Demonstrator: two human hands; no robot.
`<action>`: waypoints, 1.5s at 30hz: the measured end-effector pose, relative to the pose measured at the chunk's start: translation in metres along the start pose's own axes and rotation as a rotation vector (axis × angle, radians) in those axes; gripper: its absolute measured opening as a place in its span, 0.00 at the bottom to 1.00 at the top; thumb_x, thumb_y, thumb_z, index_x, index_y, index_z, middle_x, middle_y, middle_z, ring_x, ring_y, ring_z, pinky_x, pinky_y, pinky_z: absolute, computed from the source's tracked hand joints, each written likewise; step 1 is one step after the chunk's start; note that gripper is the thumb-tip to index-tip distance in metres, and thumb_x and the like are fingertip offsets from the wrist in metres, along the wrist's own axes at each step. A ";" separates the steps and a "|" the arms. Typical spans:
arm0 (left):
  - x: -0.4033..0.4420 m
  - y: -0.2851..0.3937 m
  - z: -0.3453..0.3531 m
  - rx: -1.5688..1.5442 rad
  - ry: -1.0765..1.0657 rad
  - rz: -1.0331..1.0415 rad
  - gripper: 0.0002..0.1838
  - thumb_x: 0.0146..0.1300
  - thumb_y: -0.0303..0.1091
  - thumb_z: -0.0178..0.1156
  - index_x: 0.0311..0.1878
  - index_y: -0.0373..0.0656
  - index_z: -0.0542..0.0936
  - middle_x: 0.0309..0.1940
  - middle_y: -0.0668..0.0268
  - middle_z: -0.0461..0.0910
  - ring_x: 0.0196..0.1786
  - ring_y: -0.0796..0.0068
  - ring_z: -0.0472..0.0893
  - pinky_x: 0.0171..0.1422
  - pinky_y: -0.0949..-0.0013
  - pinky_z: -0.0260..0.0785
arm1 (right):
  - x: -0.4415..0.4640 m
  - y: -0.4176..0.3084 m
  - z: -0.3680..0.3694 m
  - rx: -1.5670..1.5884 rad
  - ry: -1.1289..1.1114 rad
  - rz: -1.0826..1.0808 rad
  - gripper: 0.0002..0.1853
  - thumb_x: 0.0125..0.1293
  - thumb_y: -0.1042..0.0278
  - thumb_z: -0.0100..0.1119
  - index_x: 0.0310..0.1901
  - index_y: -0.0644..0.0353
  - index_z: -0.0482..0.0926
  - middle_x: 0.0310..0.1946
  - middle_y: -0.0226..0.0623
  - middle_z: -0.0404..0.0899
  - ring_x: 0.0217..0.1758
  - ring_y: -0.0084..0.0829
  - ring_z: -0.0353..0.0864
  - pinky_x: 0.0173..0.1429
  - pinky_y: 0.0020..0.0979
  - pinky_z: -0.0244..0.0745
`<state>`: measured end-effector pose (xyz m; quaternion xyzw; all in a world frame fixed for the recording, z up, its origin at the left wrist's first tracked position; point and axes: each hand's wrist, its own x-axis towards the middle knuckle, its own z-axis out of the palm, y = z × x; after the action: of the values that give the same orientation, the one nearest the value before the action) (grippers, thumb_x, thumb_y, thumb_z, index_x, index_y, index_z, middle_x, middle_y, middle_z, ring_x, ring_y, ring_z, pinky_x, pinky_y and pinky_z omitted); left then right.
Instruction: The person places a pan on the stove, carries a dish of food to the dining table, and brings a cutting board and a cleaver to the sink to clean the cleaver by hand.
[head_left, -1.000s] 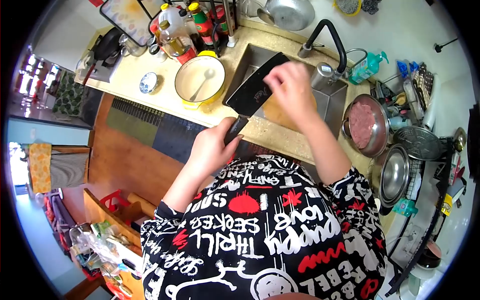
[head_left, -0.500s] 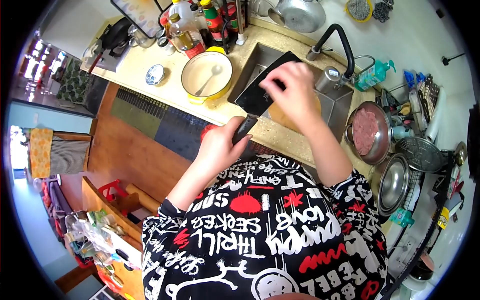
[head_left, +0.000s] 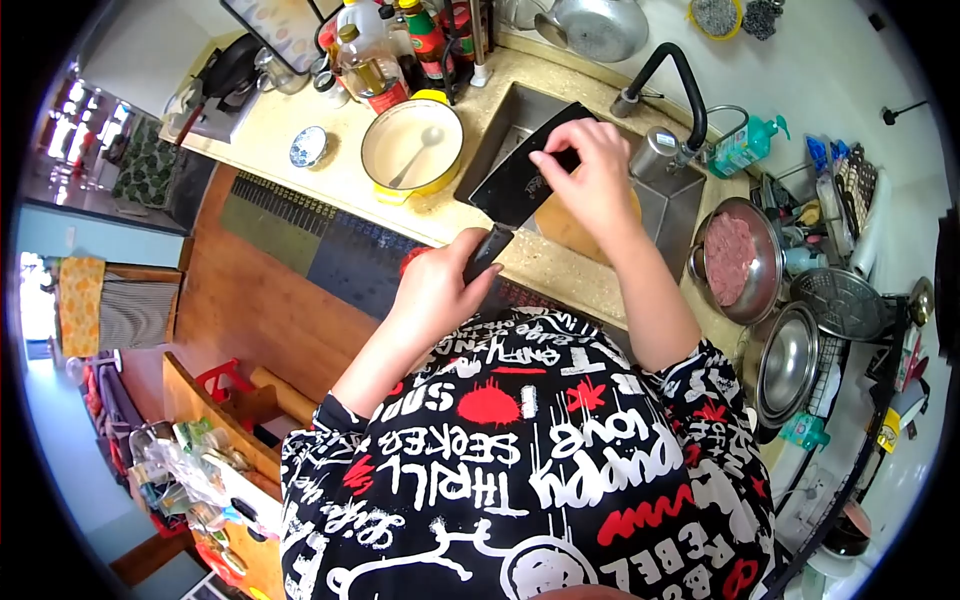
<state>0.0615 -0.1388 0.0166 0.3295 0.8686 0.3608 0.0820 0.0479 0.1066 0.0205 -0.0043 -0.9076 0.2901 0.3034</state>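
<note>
The left hand (head_left: 440,280) is clamped on the black handle (head_left: 486,255) of a cleaver (head_left: 518,190), fingers wrapped beneath and thumb along the handle. From this grip the dark, broad blade extends forward and to the right, above the near left part of the sink (head_left: 668,205). The blade is tilted, with one flat face, bearing a pale mark, turned toward the camera.

The right hand (head_left: 592,165) is at the far end of the blade, forward and right of the left-hand grip. Its thumb and index finger are drawn toward each other at the blade's upper right side; whether they touch the steel or close on anything cannot be determined at this angle.

A round tan board (head_left: 572,225) is situated right of the grip, at the sink, partly covered in view by the right wrist. The black faucet (head_left: 690,85) is positioned farther forward and right, with a green pump bottle (head_left: 745,148) beyond it. A steel pan (head_left: 768,245) containing pink raw meat (head_left: 730,258) stands well to the right of the grip.

Forward and slightly left of the grip, a yellow pot (head_left: 398,120) stands on the counter (head_left: 345,185) with a spoon (head_left: 431,137) inside. A small blue-and-white dish (head_left: 309,147) sits farther left, apart from the pot.
</note>
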 end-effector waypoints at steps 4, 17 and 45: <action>0.003 0.003 -0.001 0.010 -0.003 0.005 0.19 0.64 0.37 0.69 0.55 0.40 0.78 0.33 0.47 0.83 0.38 0.44 0.85 0.40 0.54 0.77 | -0.011 -0.019 -0.001 0.018 -0.098 -0.139 0.12 0.55 0.58 0.76 0.33 0.49 0.80 0.35 0.28 0.79 0.49 0.37 0.74 0.58 0.41 0.62; 0.011 0.001 0.003 -0.003 -0.007 0.026 0.20 0.65 0.37 0.69 0.55 0.40 0.78 0.33 0.48 0.84 0.37 0.46 0.86 0.40 0.56 0.77 | -0.009 -0.005 0.000 -0.034 -0.048 -0.049 0.12 0.56 0.58 0.75 0.33 0.49 0.79 0.39 0.29 0.79 0.52 0.39 0.74 0.59 0.44 0.62; 0.020 -0.008 0.003 0.036 0.004 0.000 0.20 0.63 0.37 0.69 0.55 0.41 0.78 0.32 0.49 0.84 0.37 0.46 0.86 0.39 0.54 0.78 | -0.041 0.000 0.009 -0.162 -0.369 -0.359 0.37 0.74 0.35 0.46 0.76 0.51 0.66 0.78 0.37 0.62 0.82 0.41 0.57 0.83 0.55 0.45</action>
<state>0.0430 -0.1290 0.0111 0.3301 0.8753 0.3455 0.0745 0.0757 0.0945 -0.0080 0.1853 -0.9541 0.1538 0.1780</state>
